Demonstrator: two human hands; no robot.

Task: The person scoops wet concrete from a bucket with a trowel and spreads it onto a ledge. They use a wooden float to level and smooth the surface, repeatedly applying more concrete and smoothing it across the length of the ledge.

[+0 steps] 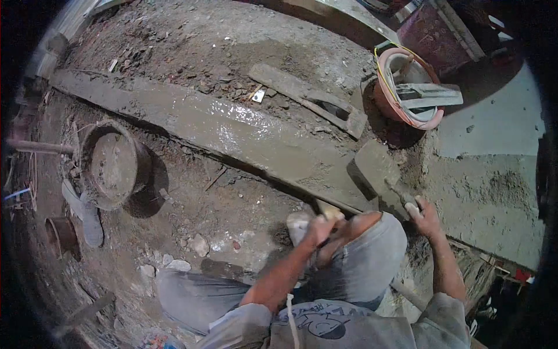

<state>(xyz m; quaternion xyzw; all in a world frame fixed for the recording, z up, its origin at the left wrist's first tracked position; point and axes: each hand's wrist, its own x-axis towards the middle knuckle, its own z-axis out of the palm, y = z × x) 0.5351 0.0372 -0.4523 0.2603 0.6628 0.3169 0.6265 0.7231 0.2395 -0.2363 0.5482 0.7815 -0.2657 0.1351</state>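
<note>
A long, narrow band of wet grey mortar (203, 119) runs diagonally over rough earth, its top smooth and glossy in the middle, its near edge straight with a dark drop below. Near its right end is the flat, rectangular, round-cornered trowel (375, 161), its blade smeared with dull grey mortar and throwing a dark shadow on the band. The fingers of the right hand (427, 218) are closed around the trowel's handle, so the blade lies beyond them, away from the body and slightly to the left. The left hand (323, 229), beside the bent knee in mud-stained grey trousers (372, 256), has its fingers curled at a pale yellowish piece (330, 210) near the band's near edge; whether they grip it cannot be told.

Beyond the band, a long, mortar-crusted float with a raised handle (279, 81) lies on crumbly soil and small stones. To its right stands a round, orange-pink plastic bucket (429, 124), a flat, greyish slab-like tool (433, 95) resting across its rim. At the right spreads a grey mortar surface (482, 198), grainy and lumpy in places. Far left sit a round, dark, mud-coated basin (143, 166) holding grey slurry and a small brown cylindrical container (67, 235).
</note>
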